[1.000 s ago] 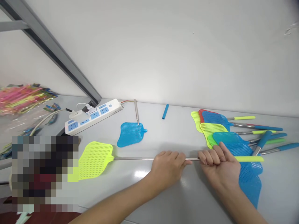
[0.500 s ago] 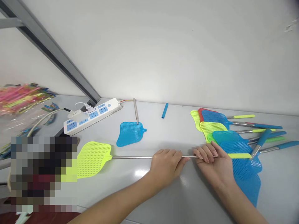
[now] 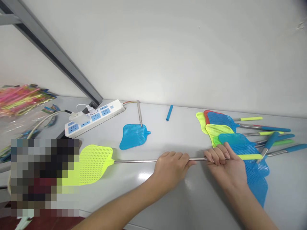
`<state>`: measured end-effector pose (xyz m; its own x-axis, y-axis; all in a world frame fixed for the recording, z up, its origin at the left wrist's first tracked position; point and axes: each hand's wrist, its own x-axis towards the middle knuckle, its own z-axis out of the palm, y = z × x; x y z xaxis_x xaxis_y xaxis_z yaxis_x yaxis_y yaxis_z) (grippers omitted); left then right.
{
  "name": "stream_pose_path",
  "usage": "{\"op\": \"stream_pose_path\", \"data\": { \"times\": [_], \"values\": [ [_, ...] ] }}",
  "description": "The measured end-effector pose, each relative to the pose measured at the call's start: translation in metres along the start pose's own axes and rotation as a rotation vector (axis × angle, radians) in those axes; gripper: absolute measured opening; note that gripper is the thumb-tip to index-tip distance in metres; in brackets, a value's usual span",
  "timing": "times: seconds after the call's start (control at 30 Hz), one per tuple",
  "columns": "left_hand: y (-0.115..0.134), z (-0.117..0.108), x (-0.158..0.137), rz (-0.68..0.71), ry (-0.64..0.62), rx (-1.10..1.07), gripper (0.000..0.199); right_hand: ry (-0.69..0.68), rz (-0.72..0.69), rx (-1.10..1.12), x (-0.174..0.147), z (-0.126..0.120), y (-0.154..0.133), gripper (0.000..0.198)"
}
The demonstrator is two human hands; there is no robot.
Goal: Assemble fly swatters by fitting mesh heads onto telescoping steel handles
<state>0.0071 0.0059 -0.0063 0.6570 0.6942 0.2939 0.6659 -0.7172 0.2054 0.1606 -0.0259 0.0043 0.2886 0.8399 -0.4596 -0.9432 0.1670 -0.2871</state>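
A yellow fly swatter point(image 3: 97, 164) with a thin metal telescopic rod lies level across the view, its mesh head to the left. My left hand point(image 3: 170, 169) is closed around the middle of the rod, knuckles up. Farther right, my right hand point(image 3: 225, 166) grips the rod near the yellow handle, palm turned up and fingers curled over it. The end of the handle sticks out past my right hand, over a pile of blue swatters point(image 3: 256, 179). Behind the rod lie a detached blue swatter head point(image 3: 133, 136), a metal rod point(image 3: 139, 113) touching it, and a short blue handle sleeve point(image 3: 169, 112).
Several more swatters point(image 3: 220, 119) in yellow, red, green and blue overlap at the right. A white power strip point(image 3: 96, 118) with plugs and a cable sits at the back left. Beyond it are bagged colourful items point(image 3: 22, 99). A grey metal post point(image 3: 55, 57) slants down to the table.
My right hand has slid a little to the right with the handle, and the gap between my hands is wider. My left hand has stayed almost in place on the rod.
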Motion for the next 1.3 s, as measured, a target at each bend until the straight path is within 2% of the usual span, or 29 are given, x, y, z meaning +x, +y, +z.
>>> {"op": "stream_pose_path", "data": {
  "times": [0.27, 0.83, 1.13, 1.3],
  "values": [
    [-0.005, -0.005, 0.000, 0.005, -0.022, 0.005, 0.038, 0.000, -0.034, -0.009, 0.001, -0.001, -0.007, 0.032],
    [-0.006, 0.001, 0.000, -0.012, -0.041, -0.032, 0.037, 0.000, 0.000, -0.009, 0.006, -0.005, -0.009, 0.032],
    [-0.001, 0.001, -0.004, -0.061, -0.075, -0.005, 0.033, 0.067, -0.070, 0.056, 0.003, -0.006, 0.008, 0.032],
    [0.006, 0.000, -0.009, -0.082, -0.092, -0.014, 0.029, 0.036, -0.125, 0.063, -0.003, -0.007, 0.019, 0.035]
  ]
}}
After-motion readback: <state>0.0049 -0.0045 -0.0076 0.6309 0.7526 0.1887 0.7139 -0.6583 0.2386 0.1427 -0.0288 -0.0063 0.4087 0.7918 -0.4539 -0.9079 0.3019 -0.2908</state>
